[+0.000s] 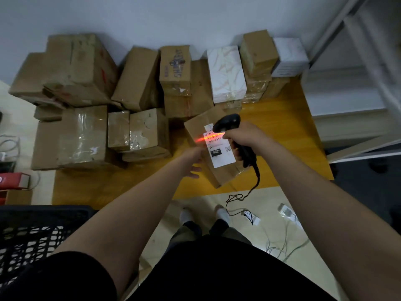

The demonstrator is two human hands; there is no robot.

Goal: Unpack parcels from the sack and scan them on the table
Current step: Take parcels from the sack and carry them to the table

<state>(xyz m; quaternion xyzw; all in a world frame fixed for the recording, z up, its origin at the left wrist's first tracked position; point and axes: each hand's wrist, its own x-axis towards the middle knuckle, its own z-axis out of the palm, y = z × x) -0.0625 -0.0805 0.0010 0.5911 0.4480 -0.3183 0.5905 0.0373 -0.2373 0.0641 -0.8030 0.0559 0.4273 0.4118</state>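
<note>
Parcel being scanned: a brown cardboard box with a white shipping label (221, 153) lies near the front edge of the yellow wooden table (286, 131), turned askew to the table edge, label side up.
Scan line: a red-orange laser stripe (207, 138) crosses the top of the label and runs past the box's left edge.
Right hand: the right hand (242, 137) is wrapped round the handle of a black handheld barcode scanner (227, 122), whose head hangs just above the label's upper end.
Left hand: the left hand (194, 159) lies against the box's left side, the visible fingers stretched out fairly straight toward the side wall; the thumb cannot be made out.
Cable: a black coiled scanner cable (257, 177) drops from the handle over the table's front edge to the floor.
Crowding behind: a row of stacked brown cardboard parcels (138, 77) fills the back and left of the table up to the wall, the nearest ones just beside the scanned box's far corner.
Among them: a white marbled box (225, 72) stands on end, behind the scanner.
Right side: grey metal shelving (347, 88) stands close to the table's right edge.
Lower left: a black mesh plastic basket (32, 231) sits in front of the table, beside the left arm.
Floor: a white power strip (249, 216) and loose wires lie near the person's feet.
</note>
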